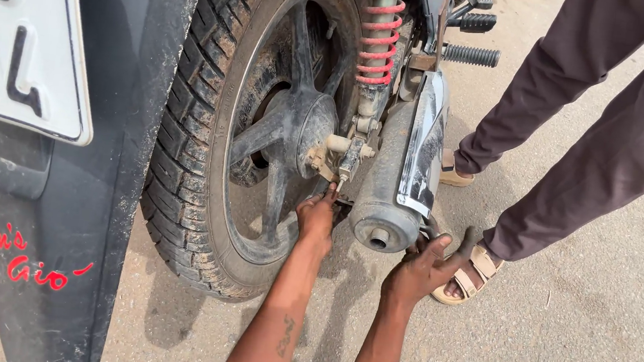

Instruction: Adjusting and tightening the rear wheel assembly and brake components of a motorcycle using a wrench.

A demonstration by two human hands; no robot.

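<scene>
Reaching under the axle hardware [344,156] of the rear wheel [265,120], left hand [316,218] pinches fingertips together there; can't tell on what. Right hand [425,268], fingers spread, braces below exhaust muffler [384,187]. Next probably needs steady turning w/ firm grip.

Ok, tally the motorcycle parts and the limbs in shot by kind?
Wheel: 1
Exhaust: 1
Red spring: 1
Footpegs: 2
Plate: 1
Hands, left hand and right hand: 2
Sandalled feet: 2
Total: 10
</scene>
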